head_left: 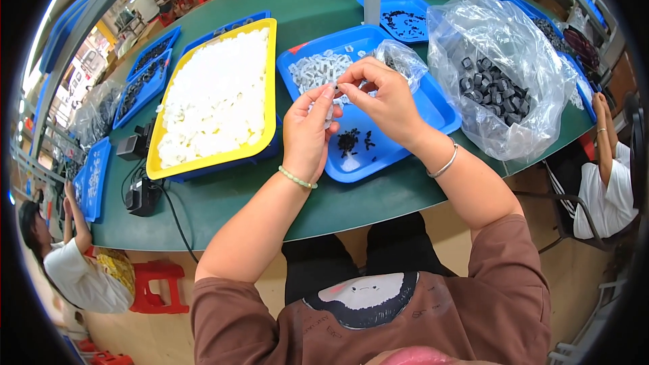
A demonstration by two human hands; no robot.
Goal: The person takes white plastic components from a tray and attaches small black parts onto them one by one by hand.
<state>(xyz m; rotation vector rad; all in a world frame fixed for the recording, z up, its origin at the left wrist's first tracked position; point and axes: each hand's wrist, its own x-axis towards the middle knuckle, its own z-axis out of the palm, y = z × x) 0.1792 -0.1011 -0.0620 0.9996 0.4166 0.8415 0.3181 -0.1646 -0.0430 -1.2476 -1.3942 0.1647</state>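
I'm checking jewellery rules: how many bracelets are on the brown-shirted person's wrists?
2: a green beaded bracelet on the left wrist and a silver bangle on the right wrist.

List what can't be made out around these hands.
Dark piece between left hand and right hand, head view: too small to identify.
Pale piece in the left hand, head view: mostly hidden by that hand.
White pieces in yellow tray, head view: many outlines lost to glare.
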